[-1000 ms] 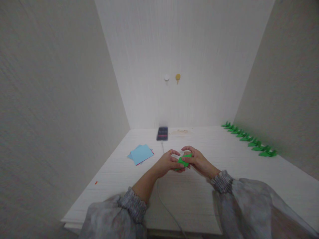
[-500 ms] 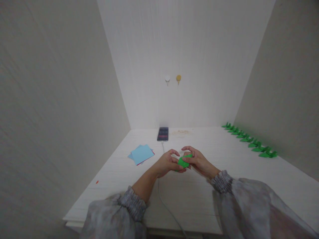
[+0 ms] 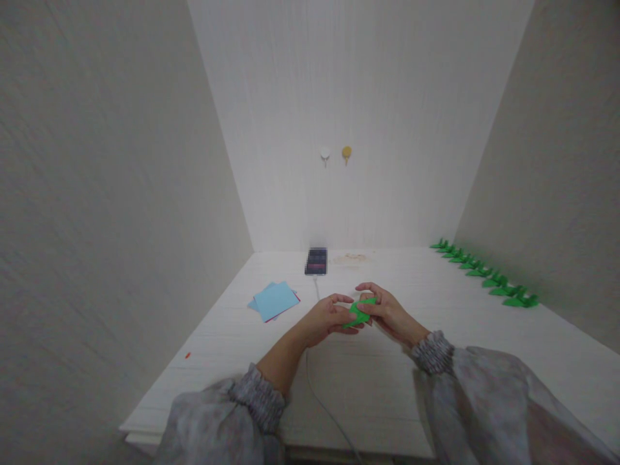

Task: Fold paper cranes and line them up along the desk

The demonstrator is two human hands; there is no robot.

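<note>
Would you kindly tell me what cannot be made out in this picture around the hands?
Head view only:
- green paper: its folded shape, covered by fingers of the left hand and right hand.
- phone: screen blurred.
- blue paper: sheets beneath hidden, only a red edge shows.
- cable: near end cut off by the bottom edge.
- green folded pieces: too small to tell their form.

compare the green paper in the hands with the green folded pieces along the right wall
The green paper is a single piece; the green folded pieces are many. The green paper is pinched between the left hand and right hand; the green folded pieces lie untouched in a row on the table. Both are the same bright green.
</note>
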